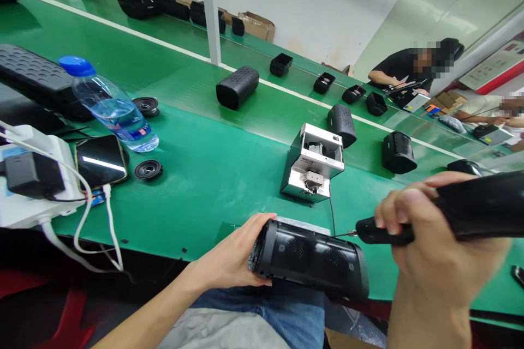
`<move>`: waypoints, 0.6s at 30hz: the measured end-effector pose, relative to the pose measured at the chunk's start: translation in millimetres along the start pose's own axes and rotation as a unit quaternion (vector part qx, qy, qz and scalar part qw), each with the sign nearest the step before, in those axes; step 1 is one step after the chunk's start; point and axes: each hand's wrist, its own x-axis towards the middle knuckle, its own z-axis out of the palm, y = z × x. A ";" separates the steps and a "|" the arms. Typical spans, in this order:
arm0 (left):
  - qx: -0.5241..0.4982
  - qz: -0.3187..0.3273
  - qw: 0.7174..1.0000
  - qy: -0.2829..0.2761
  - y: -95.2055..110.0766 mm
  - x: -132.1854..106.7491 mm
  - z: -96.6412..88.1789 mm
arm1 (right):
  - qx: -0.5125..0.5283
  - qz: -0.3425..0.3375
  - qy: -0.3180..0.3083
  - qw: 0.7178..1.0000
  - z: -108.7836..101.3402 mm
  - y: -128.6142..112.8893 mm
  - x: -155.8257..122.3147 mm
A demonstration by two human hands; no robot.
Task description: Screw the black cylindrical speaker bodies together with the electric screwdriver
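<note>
My left hand (235, 259) clamps the black speaker housing (311, 259) at the bench edge (over my lap). My right hand (434, 240), fist closed, holds the electric screwdriver (450, 212); keep its bit square on the housing's far side.

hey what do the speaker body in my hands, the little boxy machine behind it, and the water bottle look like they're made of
Speaker body: likely black plastic, semi-gloss, moulded grille holes.
Boxy machine: seemingly bare sheet metal, silvery and reflective.
Water bottle: clear thin plastic, see-through, with a blue cap.
</note>
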 end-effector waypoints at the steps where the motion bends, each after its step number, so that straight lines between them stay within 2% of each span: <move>1: -0.003 0.002 1.000 0.000 1.0 0.3 -0.3 | 0.009 -0.001 -0.015 1.000 -0.2 6.5 -4.6; 5: -0.016 -0.009 1.000 -0.012 4.7 1.3 -2.1 | 0.028 -0.009 -0.026 0.999 -3.1 20.3 -15.1; 18: -0.018 -0.011 1.000 -0.014 2.4 2.6 -2.6 | 0.030 -0.017 -0.034 0.999 -5.8 27.6 -15.8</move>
